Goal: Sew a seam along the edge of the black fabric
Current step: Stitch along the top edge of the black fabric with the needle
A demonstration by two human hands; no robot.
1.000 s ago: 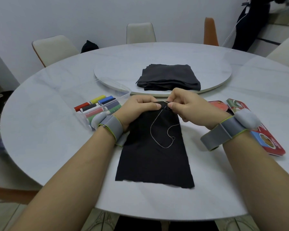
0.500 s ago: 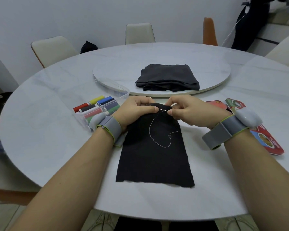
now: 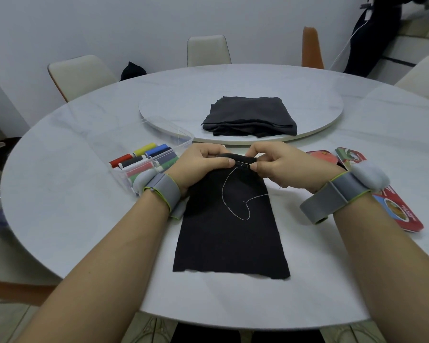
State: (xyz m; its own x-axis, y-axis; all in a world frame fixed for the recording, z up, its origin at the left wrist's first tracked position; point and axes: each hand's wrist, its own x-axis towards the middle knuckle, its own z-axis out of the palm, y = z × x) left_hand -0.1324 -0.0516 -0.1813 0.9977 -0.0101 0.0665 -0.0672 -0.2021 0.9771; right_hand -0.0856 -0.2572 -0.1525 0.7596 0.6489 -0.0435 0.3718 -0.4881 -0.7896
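Observation:
A long strip of black fabric (image 3: 229, 238) lies on the white table in front of me, its far edge folded over and lifted. My left hand (image 3: 201, 167) pinches that folded far edge on the left. My right hand (image 3: 274, 165) pinches the same edge on the right, thumb and forefinger closed at the spot where a thin needle seems to enter the cloth. A loop of pale thread (image 3: 235, 201) runs from that spot down across the fabric and back toward the right edge.
A clear box of coloured thread spools (image 3: 146, 162) sits left of my left hand. A pile of folded dark cloth (image 3: 249, 117) rests on the round turntable (image 3: 317, 107) behind. Red packets (image 3: 391, 206) lie under my right wrist. Chairs ring the table.
Both hands have shifted slightly toward me with the folded edge, and the fingertips have closed tighter together. The thread loop has changed shape a little.

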